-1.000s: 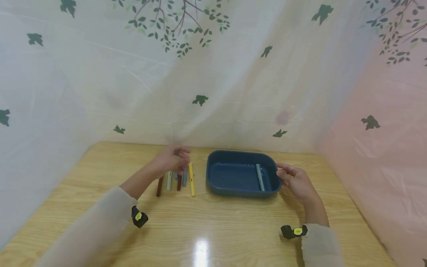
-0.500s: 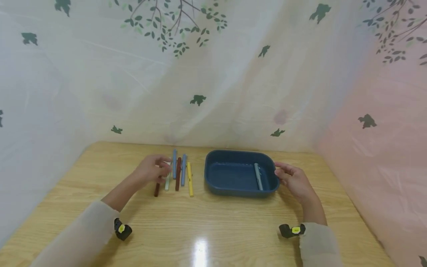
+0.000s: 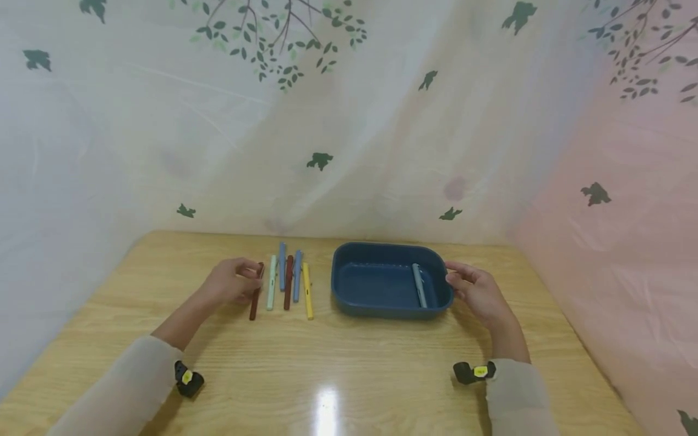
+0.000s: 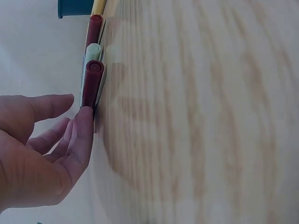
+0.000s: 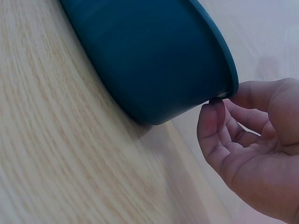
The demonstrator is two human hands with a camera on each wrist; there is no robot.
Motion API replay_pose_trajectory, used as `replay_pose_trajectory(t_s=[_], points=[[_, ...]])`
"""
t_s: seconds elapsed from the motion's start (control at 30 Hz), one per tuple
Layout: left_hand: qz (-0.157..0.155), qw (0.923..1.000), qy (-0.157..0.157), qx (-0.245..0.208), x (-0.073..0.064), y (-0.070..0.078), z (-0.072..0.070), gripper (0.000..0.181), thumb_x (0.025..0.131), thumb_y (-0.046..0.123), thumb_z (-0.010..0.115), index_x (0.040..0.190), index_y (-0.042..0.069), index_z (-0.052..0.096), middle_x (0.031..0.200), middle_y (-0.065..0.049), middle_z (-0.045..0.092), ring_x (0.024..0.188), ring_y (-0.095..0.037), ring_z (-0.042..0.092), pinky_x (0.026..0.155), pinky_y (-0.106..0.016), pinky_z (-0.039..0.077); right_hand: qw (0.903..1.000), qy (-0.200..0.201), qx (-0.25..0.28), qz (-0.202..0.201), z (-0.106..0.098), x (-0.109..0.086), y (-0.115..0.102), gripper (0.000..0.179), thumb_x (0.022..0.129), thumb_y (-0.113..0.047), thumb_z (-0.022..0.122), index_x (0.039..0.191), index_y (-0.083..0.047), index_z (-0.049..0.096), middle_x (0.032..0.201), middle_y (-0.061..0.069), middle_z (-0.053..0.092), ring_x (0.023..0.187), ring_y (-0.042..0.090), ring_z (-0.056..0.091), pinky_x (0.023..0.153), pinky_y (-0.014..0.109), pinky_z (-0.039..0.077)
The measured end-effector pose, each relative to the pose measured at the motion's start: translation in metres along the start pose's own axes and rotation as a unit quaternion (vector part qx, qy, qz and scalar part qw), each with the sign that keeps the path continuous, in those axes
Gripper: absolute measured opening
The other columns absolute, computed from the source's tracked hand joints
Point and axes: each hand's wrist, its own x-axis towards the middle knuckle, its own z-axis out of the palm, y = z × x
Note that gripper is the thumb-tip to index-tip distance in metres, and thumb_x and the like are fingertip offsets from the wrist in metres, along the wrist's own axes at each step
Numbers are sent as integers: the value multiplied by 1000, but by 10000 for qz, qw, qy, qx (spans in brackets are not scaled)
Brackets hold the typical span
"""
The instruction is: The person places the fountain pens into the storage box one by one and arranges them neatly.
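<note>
Touching the leftmost dark red pen (image 3: 254, 307) with a fingertip, the left hand (image 3: 228, 282) has its thumb spread apart; five more pens (image 3: 288, 283) lie rightward, then a blue tray (image 3: 376, 287) holding a grey-blue pen (image 3: 419, 286), its right rim pinched by the right hand (image 3: 482, 297).

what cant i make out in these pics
- Head view: part of the leftmost pen, covered by the fingers of the left grip.
- Left wrist view: most of the tray, cut off by the top edge.
- Right wrist view: the tray's inside, hidden by its own outer wall.
- Head view: any print on the right yellow tag, too small to read.
</note>
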Motion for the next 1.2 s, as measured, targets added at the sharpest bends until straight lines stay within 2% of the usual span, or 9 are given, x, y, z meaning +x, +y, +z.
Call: replay_pose_trajectory(t_s=[0.2,0.37,0.67,1.0,1.2], points=[[-303,9994,-72,-165,2,0,0,53,92,6,75,139,-6,52,131,-29,55,91,-26,69,72,-37,64,10000,-8,9,-26,0,0,1,45,107,-17,57,148,-1,51,112,4,61,92,8,56,78,20,54],[-434,9988,-169,-152,5,2,3,61,89,2,79,141,-6,49,132,-29,56,92,-26,69,73,-36,64,10000,14,27,-40,-1,-1,2,44,107,-16,57,147,0,51,108,2,61,87,7,55,74,21,52],[-525,9968,-349,-485,8,4,2,62,89,-4,76,142,-9,46,130,-30,56,90,-27,70,74,-38,64,9999,-1,62,-105,-2,-2,1,45,106,-15,58,148,1,50,106,1,61,85,6,55,72,20,51],[-473,9964,-658,-241,5,7,-5,61,92,-1,70,144,-15,42,127,-30,58,91,-28,71,76,-41,64,9996,-37,-235,-148,-3,-1,0,47,106,-19,58,149,-1,50,113,10,59,96,8,60,85,20,56],[-423,9939,-975,-307,5,6,-12,60,94,1,65,146,-16,40,137,-33,53,107,-31,67,83,-42,63,9997,-60,-212,-120,-2,-1,0,48,106,-20,59,150,-1,49,112,8,59,94,9,59,83,22,56]])
